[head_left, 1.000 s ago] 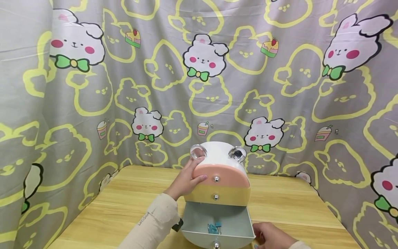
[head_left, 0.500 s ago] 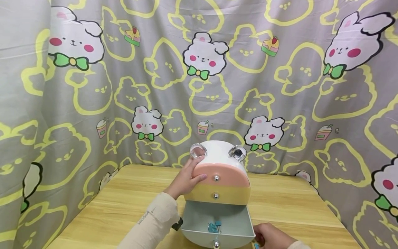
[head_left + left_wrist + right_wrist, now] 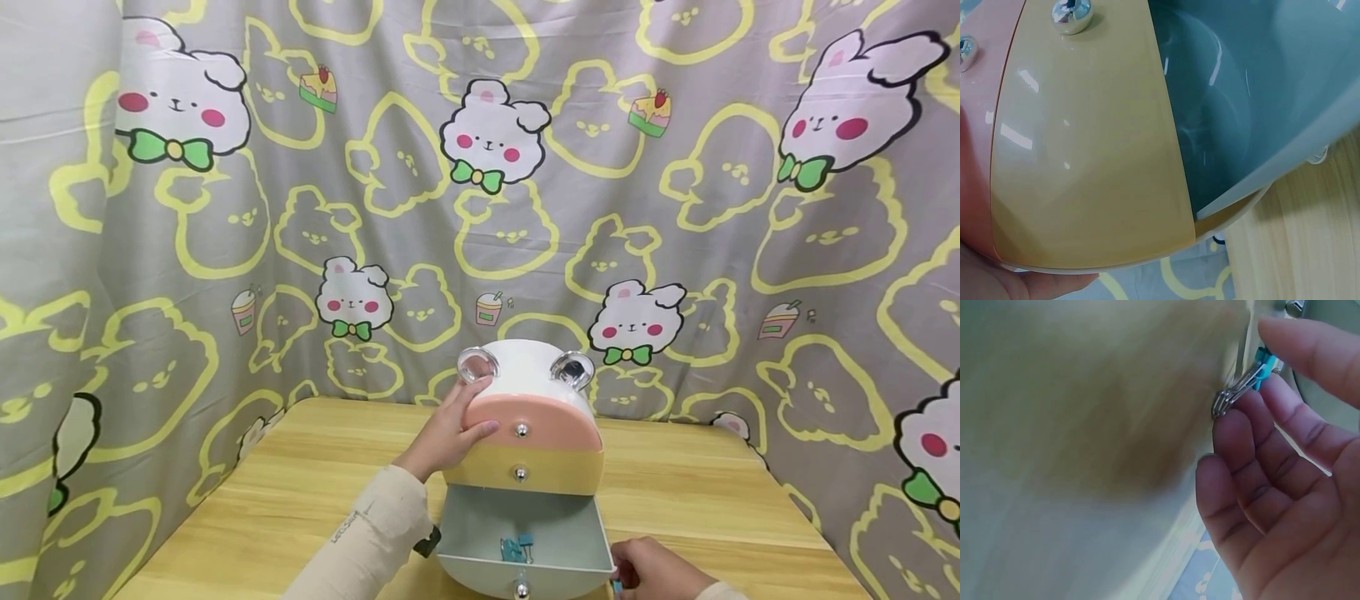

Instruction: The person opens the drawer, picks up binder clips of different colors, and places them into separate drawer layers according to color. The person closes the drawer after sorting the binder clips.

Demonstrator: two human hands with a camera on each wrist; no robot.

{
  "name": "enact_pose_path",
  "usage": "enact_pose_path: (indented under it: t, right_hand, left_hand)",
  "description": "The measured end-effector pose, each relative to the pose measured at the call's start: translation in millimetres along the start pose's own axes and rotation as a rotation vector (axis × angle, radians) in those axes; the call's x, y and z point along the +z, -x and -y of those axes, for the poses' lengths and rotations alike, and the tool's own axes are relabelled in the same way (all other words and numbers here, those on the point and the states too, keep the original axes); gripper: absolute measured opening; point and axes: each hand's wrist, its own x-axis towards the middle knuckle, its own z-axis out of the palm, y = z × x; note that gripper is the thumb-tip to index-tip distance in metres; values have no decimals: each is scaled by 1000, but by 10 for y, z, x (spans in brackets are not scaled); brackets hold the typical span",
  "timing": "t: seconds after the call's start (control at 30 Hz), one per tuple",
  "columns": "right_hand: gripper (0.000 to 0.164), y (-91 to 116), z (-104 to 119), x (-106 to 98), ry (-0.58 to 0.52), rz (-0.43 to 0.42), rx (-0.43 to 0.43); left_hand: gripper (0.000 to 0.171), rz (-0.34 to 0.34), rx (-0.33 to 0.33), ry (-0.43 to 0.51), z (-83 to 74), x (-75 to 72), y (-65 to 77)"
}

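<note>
A small drawer cabinet shaped like a frog's head point(image 3: 536, 367) stands on the table, its lowest, grey-green drawer point(image 3: 558, 533) pulled out. Inside that drawer lie teal binder clips point(image 3: 514, 549). My left hand point(image 3: 442, 433) rests on the cabinet's left side, fingers extended up near the left eye and thumb against the pink drawer front point(image 3: 551, 415). Low beside the open drawer's right front corner, my right hand point(image 3: 656, 567) pinches a teal binder clip point(image 3: 1264, 364) between thumb and fingertips. Its wire handles point toward the fingers; whether more than one clip is held, I cannot tell.
Above the open drawer, the yellow drawer point(image 3: 558, 467) is closed, with a silver knob point(image 3: 521, 473). A wooden-look table point(image 3: 315, 467) lies underneath. Patterned grey curtain point(image 3: 420, 250) hangs at the back and both sides.
Both hands and the cabinet stay almost where they were. Slightly more teal shows at my right fingertips, beside the drawer corner.
</note>
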Motion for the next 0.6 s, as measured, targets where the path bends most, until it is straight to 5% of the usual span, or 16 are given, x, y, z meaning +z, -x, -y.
enact_pose_path:
  t: [0.27, 0.6]
  right_hand:
    - [18, 28, 58, -14, 105, -83, 14]
    - [17, 28, 88, -41, 88, -94, 27]
  left_hand:
    - [65, -4, -1, 8, -22, -13, 15]
    - [66, -4, -3, 22, -15, -7, 20]
